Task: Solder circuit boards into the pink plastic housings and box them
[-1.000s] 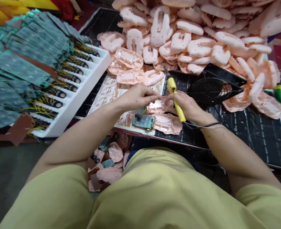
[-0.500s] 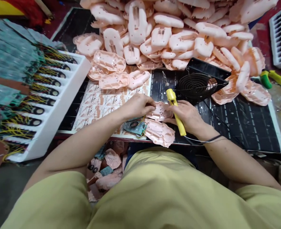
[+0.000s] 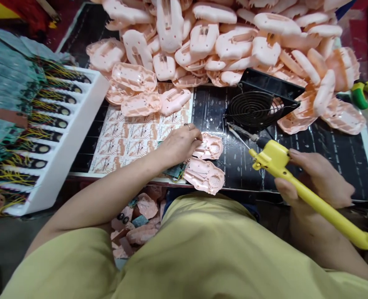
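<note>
My right hand [image 3: 319, 176] is wrapped round a yellow soldering tool [image 3: 305, 191], its metal tip pointing up and left toward the fan. My left hand [image 3: 184, 143] has its fingers pressed together at the left end of a pink shell [image 3: 211, 146]; what they pinch, if anything, is hidden. Just below lies a second pink shell [image 3: 205, 175], open side up. A green circuit board [image 3: 175, 171] with yellow wires shows partly under my left wrist, beside the lower shell.
A black fan [image 3: 252, 109] stands beyond the tool. Pink shells [image 3: 171, 25] are heaped at the back. On the left, a white foam tray [image 3: 68, 145] holds speakers and wires. Green-handled pliers [image 3: 360, 95] lie far right.
My right hand has moved right and nearer to me with the yellow tool, away from the shells. My left hand has shifted slightly and stays by the upper shell.
</note>
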`<action>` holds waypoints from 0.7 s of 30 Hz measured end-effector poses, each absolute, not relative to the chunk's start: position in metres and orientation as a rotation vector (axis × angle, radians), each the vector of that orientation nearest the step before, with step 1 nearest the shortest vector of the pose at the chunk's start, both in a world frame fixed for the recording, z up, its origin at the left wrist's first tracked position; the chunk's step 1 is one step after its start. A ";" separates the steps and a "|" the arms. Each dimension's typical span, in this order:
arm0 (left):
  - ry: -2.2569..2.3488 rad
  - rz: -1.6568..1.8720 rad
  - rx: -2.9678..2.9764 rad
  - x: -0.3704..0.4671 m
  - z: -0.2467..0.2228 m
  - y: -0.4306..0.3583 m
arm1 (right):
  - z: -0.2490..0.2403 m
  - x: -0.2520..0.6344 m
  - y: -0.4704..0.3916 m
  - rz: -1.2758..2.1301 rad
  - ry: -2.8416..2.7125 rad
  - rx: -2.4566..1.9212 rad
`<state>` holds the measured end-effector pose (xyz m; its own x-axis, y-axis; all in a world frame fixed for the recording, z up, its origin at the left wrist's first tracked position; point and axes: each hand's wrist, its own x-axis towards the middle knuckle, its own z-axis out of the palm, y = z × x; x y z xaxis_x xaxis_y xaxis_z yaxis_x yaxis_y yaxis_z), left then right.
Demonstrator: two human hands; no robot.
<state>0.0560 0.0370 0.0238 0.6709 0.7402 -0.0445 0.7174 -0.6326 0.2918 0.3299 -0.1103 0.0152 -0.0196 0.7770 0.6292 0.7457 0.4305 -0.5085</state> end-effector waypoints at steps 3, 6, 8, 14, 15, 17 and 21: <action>1.167 0.106 2.585 0.056 0.022 0.037 | 0.004 0.322 -0.103 0.020 -1.716 -1.214; 1.173 0.089 2.584 0.056 0.022 0.038 | -0.003 0.313 -0.094 0.156 -1.758 -1.145; 1.177 0.089 2.585 0.056 0.022 0.038 | -0.007 0.310 -0.091 0.213 -1.755 -1.060; 1.169 0.081 2.602 0.056 0.022 0.039 | -0.011 0.311 -0.083 0.285 -1.801 -0.983; 1.170 0.079 2.610 0.057 0.022 0.039 | -0.010 0.311 -0.082 0.277 -1.815 -0.978; 1.174 0.074 2.624 0.057 0.023 0.039 | -0.007 0.311 -0.080 0.258 -1.857 -0.966; 1.188 0.066 2.642 0.059 0.024 0.038 | 0.001 0.315 -0.080 0.271 -1.912 -0.956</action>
